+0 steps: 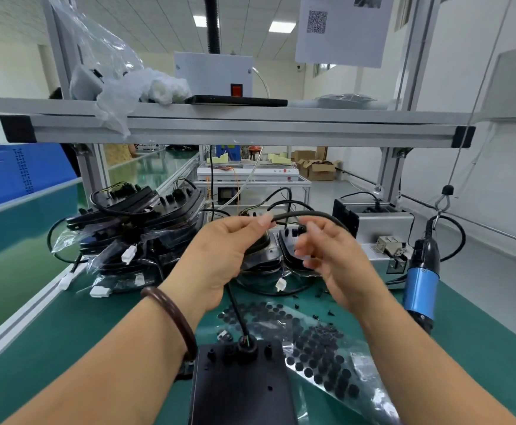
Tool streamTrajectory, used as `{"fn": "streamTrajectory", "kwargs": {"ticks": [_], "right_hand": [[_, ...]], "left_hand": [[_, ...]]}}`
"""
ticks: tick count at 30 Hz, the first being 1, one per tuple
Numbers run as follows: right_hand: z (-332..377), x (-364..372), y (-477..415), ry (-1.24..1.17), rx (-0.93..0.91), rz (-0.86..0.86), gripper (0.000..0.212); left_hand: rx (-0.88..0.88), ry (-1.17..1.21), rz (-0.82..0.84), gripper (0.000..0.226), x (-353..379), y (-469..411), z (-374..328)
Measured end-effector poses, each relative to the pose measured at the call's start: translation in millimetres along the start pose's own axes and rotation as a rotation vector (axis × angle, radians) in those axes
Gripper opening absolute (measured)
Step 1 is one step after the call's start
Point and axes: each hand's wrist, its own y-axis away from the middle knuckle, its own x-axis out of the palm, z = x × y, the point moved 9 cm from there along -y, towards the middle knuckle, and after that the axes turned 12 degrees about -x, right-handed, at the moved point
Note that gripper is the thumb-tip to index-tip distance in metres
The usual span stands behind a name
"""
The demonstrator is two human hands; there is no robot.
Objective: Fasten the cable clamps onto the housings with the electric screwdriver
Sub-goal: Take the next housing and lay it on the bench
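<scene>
Black housing [241, 381] lies flat on the counter [66, 348] right in front of me. Its cable [235, 308] runs up from the grommet into my left hand [219, 250], fingers pinching it at the loop. Right hand [333, 253] is up beside the same loop, blurred, so I can't tell if those fingers grip anything. Looks like cable dressing ahead of clamping; no clamp seated that I can make out. Electric screwdriver [420, 280] hangs untouched at the right, loose screws [315, 316] by the pad sheet [312, 342]. Next, probably: lay the cable down across the housing, set a clamp, then the right hand fetches the driver.
</scene>
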Motion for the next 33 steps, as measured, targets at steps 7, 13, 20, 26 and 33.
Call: {"fn": "streamTrajectory", "kwargs": {"ticks": [7, 13, 20, 26, 33], "right_hand": [[0.8, 3.8, -1.9, -0.962, 0.201, -0.371, 0.029], [-20.3, 48.3, 6.9, -0.828, 0.384, -0.243, 0.022], [-39.7, 54.9, 19.6, -0.876, 0.470, -0.248, 0.026], [-68.4, 17.3, 70.8, -0.767, 0.600, -0.567, 0.036], [-68.3, 28.3, 112.4, -0.869, 0.590, -0.602, 0.034]], "left_hand": [[-0.075, 0.117, 0.010, 0.026, -26.0, -1.0, 12.6], [0.335, -0.846, -0.281, 0.041, -32.4, 10.6, -35.7], [0.405, -0.970, -0.248, 0.018, -24.0, 13.0, -38.3], [0.354, -1.005, -0.142, 0.011, -20.3, 3.4, -25.1], [0.268, -1.089, -0.018, 0.011, -21.0, -6.9, -15.3]]}}
